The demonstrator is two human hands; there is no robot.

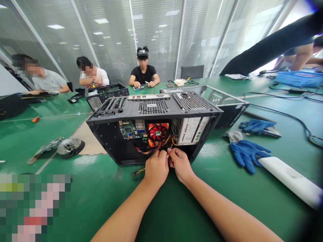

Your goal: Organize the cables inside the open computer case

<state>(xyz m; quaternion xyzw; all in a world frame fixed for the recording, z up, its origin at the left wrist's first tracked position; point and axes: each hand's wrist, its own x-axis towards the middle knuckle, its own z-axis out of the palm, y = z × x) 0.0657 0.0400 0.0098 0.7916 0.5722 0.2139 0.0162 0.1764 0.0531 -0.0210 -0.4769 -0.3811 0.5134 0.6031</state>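
A black computer case (pixel 156 112) lies before me with its open side facing me. Inside are a green motherboard (pixel 130 129), a red-bladed cooling fan (pixel 158 133) and a power supply (pixel 193 131) with a white label. Coloured power cables (pixel 148 152) run from the case interior to my hands. My left hand (pixel 156 168) is closed around some of these cables, and a yellow-and-black cable end (pixel 138 172) sticks out beside it. Close against it, my right hand (pixel 180 164) pinches the cables with thumb and forefinger. The exact grip point is hidden by the fingers.
Blue work gloves (pixel 246 153) and a white bar-shaped object (pixel 290 181) lie at right. Behind stands another case (pixel 230 111). At left are a round metal part (pixel 70 147) and an orange item (pixel 35 119). Several people sit across the green table (pixel 101 201); a dark sleeve (pixel 267 43) reaches in upper right.
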